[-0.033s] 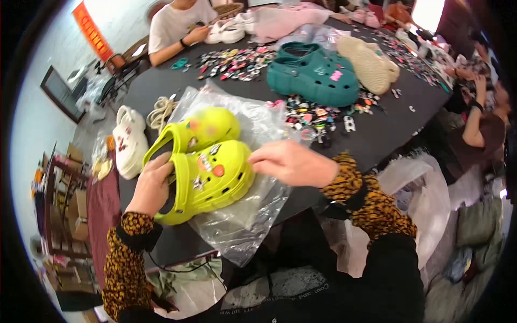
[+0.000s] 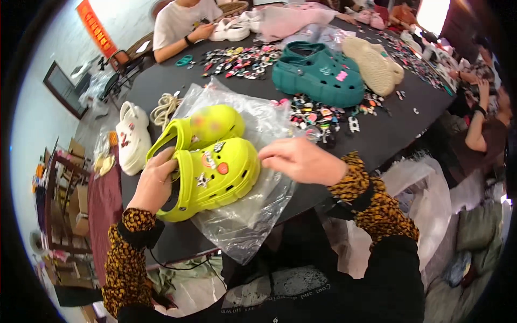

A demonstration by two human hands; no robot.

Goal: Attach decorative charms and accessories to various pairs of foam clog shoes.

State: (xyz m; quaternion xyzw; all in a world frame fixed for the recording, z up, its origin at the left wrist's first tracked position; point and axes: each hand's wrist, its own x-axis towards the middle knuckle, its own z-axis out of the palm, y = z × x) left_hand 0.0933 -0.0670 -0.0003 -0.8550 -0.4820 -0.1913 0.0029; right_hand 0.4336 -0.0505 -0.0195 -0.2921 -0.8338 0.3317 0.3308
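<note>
A pair of lime-green clogs lies on a clear plastic bag at the table's near edge. My left hand reaches into the foot opening of the nearer clog and grips its upper rim; part of the fingers is hidden inside. Several charms sit on that clog's top, among them a rainbow, an orange-red one and a star-shaped one. Beyond it lies the other lime clog. Just right of the nearer clog's toe, my right hand is closed in a pinch; what it holds, if anything, cannot be made out.
A white clog and a coil of cream cord lie to the left. Farther back are teal clogs, beige clogs and piles of small charms. Other people sit around the dark table. A translucent bag hangs at right.
The whole view has shifted slightly. My hands and the lime clogs keep nearly the same places relative to each other.
</note>
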